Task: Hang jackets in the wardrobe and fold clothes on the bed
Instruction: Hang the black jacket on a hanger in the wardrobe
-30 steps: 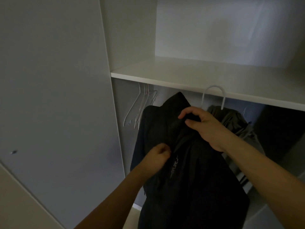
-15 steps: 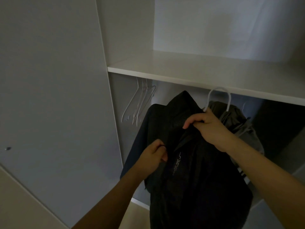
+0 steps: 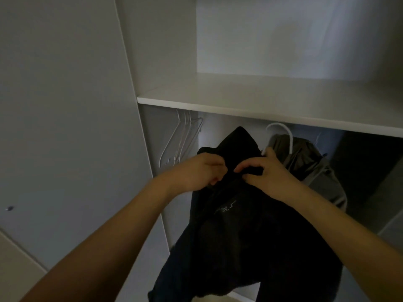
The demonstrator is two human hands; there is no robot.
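I hold a black jacket (image 3: 246, 240) up in front of the open wardrobe, below its white shelf (image 3: 250, 99). My left hand (image 3: 196, 171) pinches the jacket's collar on the left side. My right hand (image 3: 266, 173) grips the collar just to the right, its fingers curled into the fabric. A white hanger hook (image 3: 281, 131) rises behind my right hand; the part below it is hidden by the jacket. A small pale logo shows on the jacket's chest.
A grey jacket (image 3: 314, 168) hangs behind the black one on the right. Several bare white hangers (image 3: 183, 138) hang at the left end under the shelf. The wardrobe's door panel (image 3: 65, 127) fills the left side.
My left hand has risen from the jacket's chest to the collar, close to my right hand. The jacket and hanger hook sit slightly lower under the shelf.
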